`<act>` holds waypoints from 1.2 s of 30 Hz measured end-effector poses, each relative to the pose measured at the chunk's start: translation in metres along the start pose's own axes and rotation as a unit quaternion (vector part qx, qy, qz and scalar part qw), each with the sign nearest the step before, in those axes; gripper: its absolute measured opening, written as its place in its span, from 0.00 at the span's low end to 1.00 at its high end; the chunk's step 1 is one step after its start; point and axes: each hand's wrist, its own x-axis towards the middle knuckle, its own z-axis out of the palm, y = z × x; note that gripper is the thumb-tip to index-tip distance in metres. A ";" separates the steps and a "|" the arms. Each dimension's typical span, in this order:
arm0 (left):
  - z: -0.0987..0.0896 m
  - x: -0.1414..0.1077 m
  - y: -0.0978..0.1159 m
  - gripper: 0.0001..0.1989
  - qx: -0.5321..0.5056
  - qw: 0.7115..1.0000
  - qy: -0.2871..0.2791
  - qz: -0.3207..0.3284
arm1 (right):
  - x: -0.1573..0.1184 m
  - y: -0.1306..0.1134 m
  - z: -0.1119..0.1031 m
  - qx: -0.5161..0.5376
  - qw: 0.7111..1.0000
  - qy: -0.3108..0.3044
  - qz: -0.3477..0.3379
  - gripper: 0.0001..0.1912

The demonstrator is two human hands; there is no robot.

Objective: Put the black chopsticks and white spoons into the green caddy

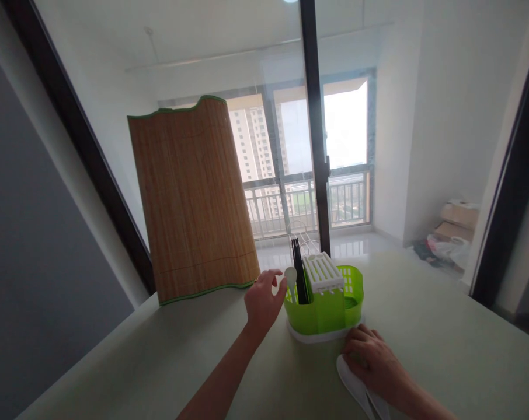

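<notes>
Right hand (372, 361): nearest the camera, lying palm down on a white cloth (359, 392), fingers curled loosely over it and pressing it to the tabletop; knuckles just short of the caddy's base.

White cloth: flat on the pale table (444, 350), partly covered by the right hand, a long end trailing toward the lower edge of the view.

Left hand (262, 300): forearm stretched forward from the lower centre, fingers narrowly pinched around the round white head of a spoon (290, 275) standing in the caddy.

Green cutlery caddy (326, 312): translucent green plastic on a white base tray, upright on the table between the two hands. Left compartment holds the white spoon and a bundle of dark chopsticks (298, 271), standing upright; centre carries a white slotted insert (322, 271); right compartment's contents cannot be made out.

Bamboo mat (194, 198): green-edged, standing curved on its lower edge at the table's far left, just beyond the left hand and apart from it.

Wire rack (302, 236): thin white wires, partly hidden behind the caddy.

Black door frame (315, 116): vertical, set in glass behind the table.

Balcony room: railing (347, 201), high-rise blocks outside, cardboard boxes (459, 219) and bags on the floor at far right.
</notes>
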 end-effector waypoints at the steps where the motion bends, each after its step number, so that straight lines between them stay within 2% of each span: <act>1: -0.001 -0.012 0.004 0.10 -0.029 1.000 0.008 0.006 | 0.000 0.000 0.001 0.004 1.000 0.004 0.000 0.07; 3: 0.000 -0.039 0.015 0.08 -0.090 0.996 -0.010 0.010 | 0.001 -0.002 0.001 0.015 1.000 0.011 -0.009 0.06; 5: 0.006 -0.069 0.026 0.07 -0.155 0.986 -0.064 -0.011 | 0.001 -0.005 0.000 0.032 0.999 0.025 -0.027 0.06; 8: 0.016 -0.104 0.043 0.06 -0.239 0.956 -0.158 -0.065 | 0.001 -0.011 -0.005 0.052 0.995 0.069 -0.043 0.07; 11: 0.020 -0.122 0.056 0.09 -0.293 0.925 -0.224 -0.093 | 0.000 -0.017 -0.011 0.060 0.990 0.119 -0.049 0.08; 15: 0.019 -0.126 0.066 0.10 -0.335 0.900 -0.246 -0.127 | -0.002 -0.023 -0.016 0.061 0.981 0.169 -0.078 0.06; 20: 0.018 -0.123 0.072 0.06 -0.360 0.893 -0.224 -0.152 | -0.002 -0.029 -0.015 0.062 0.973 0.186 -0.119 0.04; 25: 0.019 -0.125 0.074 0.10 -0.380 0.885 -0.213 -0.163 | -0.002 -0.035 -0.018 0.070 0.974 0.164 -0.142 0.03; 27: 0.014 -0.121 0.073 0.10 -0.388 0.883 -0.211 -0.158 | -0.003 -0.036 -0.020 0.068 0.976 0.151 -0.141 0.03; 29: 0.003 -0.109 0.070 0.10 -0.380 0.893 -0.192 -0.145 | -0.003 -0.034 -0.023 0.063 0.979 0.142 -0.131 0.05; 32: -0.026 -0.079 0.063 0.11 -0.301 0.943 -0.103 -0.100 | -0.003 -0.029 -0.025 0.053 0.981 0.150 -0.114 0.07; 34: -0.046 -0.053 0.056 0.11 -0.226 0.972 -0.002 -0.065 | -0.002 -0.024 -0.025 0.045 0.979 0.169 -0.107 0.08; 36: -0.062 -0.026 0.050 0.11 -0.161 0.981 0.098 -0.036 | -0.001 -0.020 -0.025 0.036 0.977 0.186 -0.101 0.07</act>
